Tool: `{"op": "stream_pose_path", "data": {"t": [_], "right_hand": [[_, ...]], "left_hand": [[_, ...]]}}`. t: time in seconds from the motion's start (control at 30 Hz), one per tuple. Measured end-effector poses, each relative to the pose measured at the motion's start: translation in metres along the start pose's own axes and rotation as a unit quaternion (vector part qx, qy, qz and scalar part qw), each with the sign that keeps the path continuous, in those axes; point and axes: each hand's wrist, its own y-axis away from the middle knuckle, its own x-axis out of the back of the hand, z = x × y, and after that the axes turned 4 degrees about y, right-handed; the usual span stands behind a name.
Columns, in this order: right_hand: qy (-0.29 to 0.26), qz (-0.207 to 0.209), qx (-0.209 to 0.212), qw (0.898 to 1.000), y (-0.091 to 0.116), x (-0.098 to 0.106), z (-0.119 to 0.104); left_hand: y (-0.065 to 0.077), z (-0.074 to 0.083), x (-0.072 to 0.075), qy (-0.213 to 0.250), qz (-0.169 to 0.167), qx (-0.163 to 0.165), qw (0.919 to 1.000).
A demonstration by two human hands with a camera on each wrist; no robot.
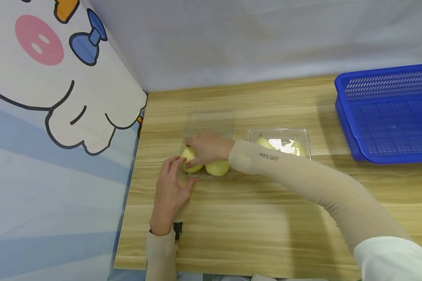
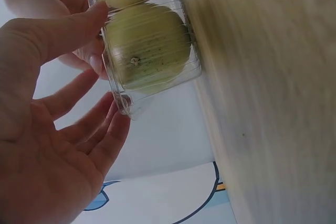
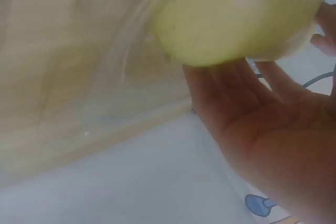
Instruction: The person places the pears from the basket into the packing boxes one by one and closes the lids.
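Two yellow-green pears sit side by side in a clear plastic clamshell box (image 1: 205,176), its lid (image 1: 211,119) tipped back behind it. My right hand (image 1: 209,148) reaches in from above and grips the left pear (image 1: 194,168), its fingers passing down the pear's side in the right wrist view. Beside it, the right pear (image 1: 218,168) is partly covered by my right wrist. My left hand (image 1: 170,189) is at the box's front left corner, thumb and fingers spread and touching the rim. In the left wrist view, a pear (image 2: 149,48) shows through the clear wall.
To the right, another clear box (image 1: 307,138) holds pears, partly hidden by my right sleeve. A blue plastic basket (image 1: 363,150) stands at the far right of the wooden table (image 1: 239,222). A cartoon-printed panel (image 1: 91,187) borders the left side, and a pale cloth wall (image 1: 253,43) the back.
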Motion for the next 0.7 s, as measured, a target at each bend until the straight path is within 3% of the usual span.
{"op": "stream_pose_path", "data": {"t": [0.17,0.3,0.43,0.6,0.7], "right_hand": [[-0.02,-0.06,0.006,0.998,0.002,0.022,0.007],[-0.046,-0.039,-0.006,0.998,0.004,0.056,0.022],[-0.055,-0.027,-0.049,0.997,0.002,0.083,0.048],[-0.034,-0.062,-0.093,0.993,-0.007,0.089,0.086],[-0.066,-0.06,-0.103,0.991,-0.012,0.083,0.104]], "left_hand": [[0.001,-0.002,0.002,-0.003,-0.013,-0.012,0.9998],[0.0,-0.004,0.006,-0.001,-0.021,0.001,0.9998],[-0.001,-0.005,0.009,0.004,-0.031,0.012,0.9994],[0.0,-0.005,0.009,0.007,-0.033,0.012,0.9994],[0.001,-0.004,0.007,0.007,-0.036,0.011,0.9993]]}}
